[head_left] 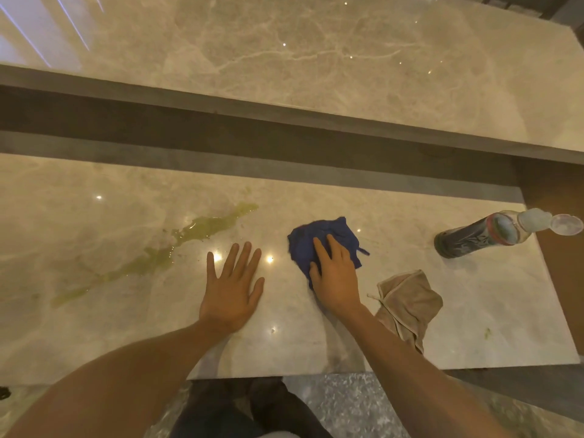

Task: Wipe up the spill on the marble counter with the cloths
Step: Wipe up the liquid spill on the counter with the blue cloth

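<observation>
A yellow-green spill (pixel 164 248) streaks diagonally across the left half of the marble counter (pixel 442 311). My left hand (pixel 232 289) lies flat on the counter, fingers spread, just right of the spill and holding nothing. My right hand (pixel 335 276) presses down on a crumpled blue cloth (pixel 313 237), fingers resting on top of it. A beige cloth (pixel 410 303) lies bunched on the counter to the right of my right forearm, untouched.
A plastic bottle (pixel 483 233) with its flip cap open stands at the counter's right end. A small green fleck (pixel 487 332) marks the right side. A dark raised ledge (pixel 252 134) runs behind the counter, with an upper marble shelf (pixel 316 58) beyond.
</observation>
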